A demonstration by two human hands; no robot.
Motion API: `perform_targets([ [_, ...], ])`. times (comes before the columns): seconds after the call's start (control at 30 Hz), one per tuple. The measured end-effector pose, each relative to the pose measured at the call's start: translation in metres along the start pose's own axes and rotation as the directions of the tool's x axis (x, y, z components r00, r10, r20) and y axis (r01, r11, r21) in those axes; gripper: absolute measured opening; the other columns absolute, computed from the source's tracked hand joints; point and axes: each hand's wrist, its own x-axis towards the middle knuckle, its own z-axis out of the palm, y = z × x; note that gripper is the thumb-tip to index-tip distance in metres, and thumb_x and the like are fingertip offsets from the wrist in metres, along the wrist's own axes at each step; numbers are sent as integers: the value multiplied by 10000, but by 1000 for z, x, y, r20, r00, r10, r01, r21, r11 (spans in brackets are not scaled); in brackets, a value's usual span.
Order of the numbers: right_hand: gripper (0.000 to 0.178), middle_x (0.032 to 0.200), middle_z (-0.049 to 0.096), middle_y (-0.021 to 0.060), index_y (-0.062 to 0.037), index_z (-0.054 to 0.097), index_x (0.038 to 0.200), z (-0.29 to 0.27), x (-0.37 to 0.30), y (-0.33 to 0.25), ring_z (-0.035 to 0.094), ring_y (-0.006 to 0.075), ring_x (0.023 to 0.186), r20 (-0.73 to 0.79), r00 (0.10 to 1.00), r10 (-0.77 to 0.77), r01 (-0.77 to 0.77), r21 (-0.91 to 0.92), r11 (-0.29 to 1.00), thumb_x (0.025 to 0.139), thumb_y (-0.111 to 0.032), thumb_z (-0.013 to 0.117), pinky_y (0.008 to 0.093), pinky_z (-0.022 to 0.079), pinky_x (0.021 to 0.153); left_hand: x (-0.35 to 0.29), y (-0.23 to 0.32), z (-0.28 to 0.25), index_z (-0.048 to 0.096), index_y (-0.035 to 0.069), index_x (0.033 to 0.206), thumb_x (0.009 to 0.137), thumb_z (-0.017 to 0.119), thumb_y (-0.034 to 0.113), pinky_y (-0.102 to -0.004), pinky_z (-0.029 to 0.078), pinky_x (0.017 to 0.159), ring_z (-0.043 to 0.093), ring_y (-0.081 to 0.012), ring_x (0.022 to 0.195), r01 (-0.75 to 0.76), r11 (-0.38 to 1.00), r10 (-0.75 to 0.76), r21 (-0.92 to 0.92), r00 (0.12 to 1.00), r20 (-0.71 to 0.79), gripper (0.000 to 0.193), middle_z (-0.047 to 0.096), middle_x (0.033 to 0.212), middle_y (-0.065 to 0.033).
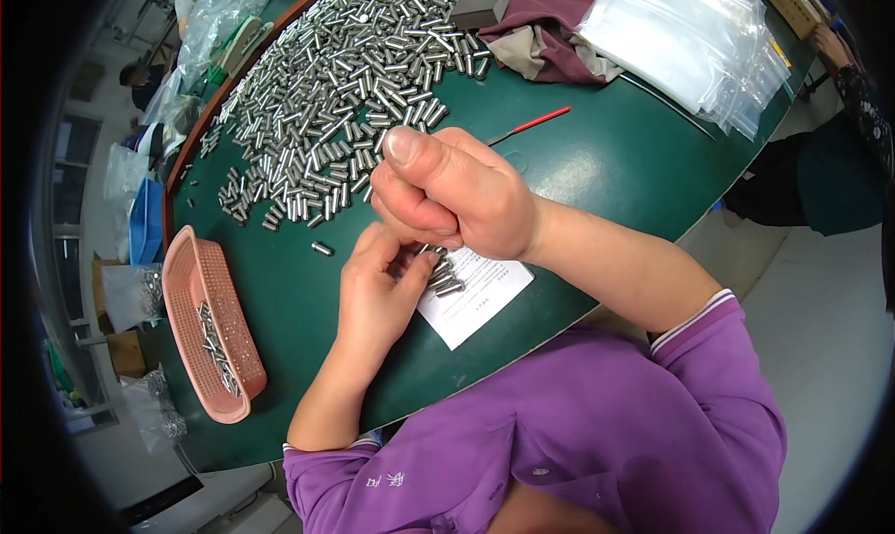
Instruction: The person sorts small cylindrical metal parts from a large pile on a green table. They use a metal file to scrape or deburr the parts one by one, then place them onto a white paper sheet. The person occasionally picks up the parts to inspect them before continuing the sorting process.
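My right hand (457, 194) is raised over the table, its fingers curled into a fist with the thumb lying along the top. Whatever is inside that fist, if anything, is hidden. Below and to its left, my left hand (373, 282) is closed at a small group of short metal pins (448, 280), thumb and fingers drawn together against them. These pins lie over a white printed sheet (474, 308); the right hand covers part of the group. One loose pin (322, 249) rests on the green tabletop left of my left hand.
A large heap of metal pins (326, 96) spreads across the far left. A pink basket (244, 347) with some pins stands at left. Farther back are a grey block (480, 5), a maroon cloth (541, 30), a red-handled tool (541, 122) and clear plastic bags (681, 40). A person stands at right.
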Motion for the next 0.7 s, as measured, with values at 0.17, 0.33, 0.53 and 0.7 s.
perform_targets([
  [0.17, 563, 486, 349, -16, -79, 390, 521, 1, -2, 4, 323, 80, 468, -47, 999, -26, 27, 7, 1000, 983, -401, 391, 244, 275, 449, -2, 0, 1, 648, 19, 942, 765, 680, -30, -258, 471, 613, 555, -132, 683, 5, 1000, -5, 16, 1000, -1, 186, 552, 824, -47],
  [0.33, 550, 497, 349, -18, -64, 388, 532, 8, 1, 7, 306, 84, 477, -59, 998, -23, 16, -117, 993, 981, -382, 397, 260, 280, 453, -2, -4, 1, 644, 16, 988, 758, 684, -33, -258, 471, 623, 552, -130, 682, -26, 1000, 26, 5, 1000, -2, 239, 546, 845, -57],
  [0.53, 575, 472, 363, -12, -81, 397, 512, 3, -2, -3, 344, 79, 453, -61, 996, -66, 65, -27, 998, 978, -419, 402, 246, 287, 434, -4, 3, -11, 636, 27, 1035, 752, 694, -25, -255, 470, 629, 545, -131, 674, -49, 999, 49, 4, 994, 94, 294, 524, 881, -50],
  [0.7, 581, 476, 352, -18, -80, 392, 512, 6, -11, 1, 331, 77, 460, -88, 994, -56, 51, -65, 997, 983, -419, 386, 247, 283, 437, -4, 1, -1, 638, 34, 1025, 750, 696, -24, -254, 471, 618, 537, -119, 670, -59, 997, 57, 57, 997, 42, 287, 510, 864, -44],
])
